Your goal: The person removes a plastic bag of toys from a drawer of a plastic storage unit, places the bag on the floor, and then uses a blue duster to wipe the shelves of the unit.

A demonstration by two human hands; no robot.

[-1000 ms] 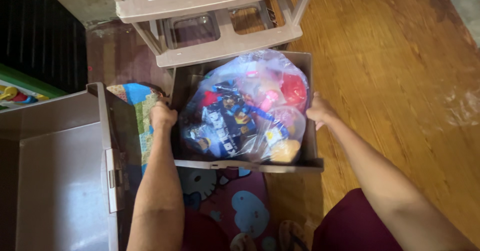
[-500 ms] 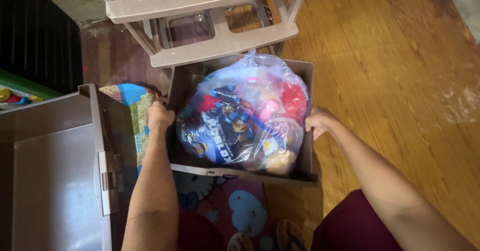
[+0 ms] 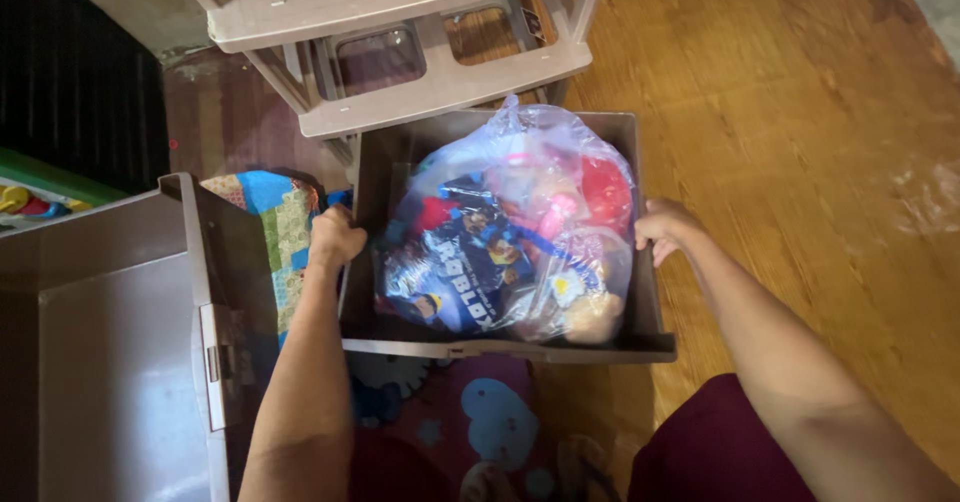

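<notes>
Left hand: the left hand point(image 3: 335, 235) is clenched over the left wall of the brown drawer point(image 3: 640, 342), just left of the frame's centre, fingers curled on the rim.
Right hand: the right hand point(image 3: 665, 228) grasps the drawer's right wall, right of centre, fingers folded over the edge.
Drawer: a rectangular bin of dull brown plastic with smooth, straight walls; it sits in the middle of the frame, between the two hands.
Bag: a clear plastic bag point(image 3: 520, 232), crinkled and shiny, knotted at the top, fills nearly the whole drawer; inside are toys in blue, red, pink and tan, pressed together and hard to tell apart.
Above: a beige plastic drawer frame point(image 3: 440, 77) spans the upper middle, its slot open just behind the drawer.
Left: a second brown drawer point(image 3: 110, 362) takes up the lower left, its tall wall close beside the left forearm.
Between: a patchwork cloth point(image 3: 275, 227) in blue, green and yellow lies wedged between the two drawers.
Below: a dark red rug with pale blue shapes point(image 3: 500, 422) shows at the bottom centre.
Floor: glossy wooden boards point(image 3: 800, 112) run across the right side.
</notes>
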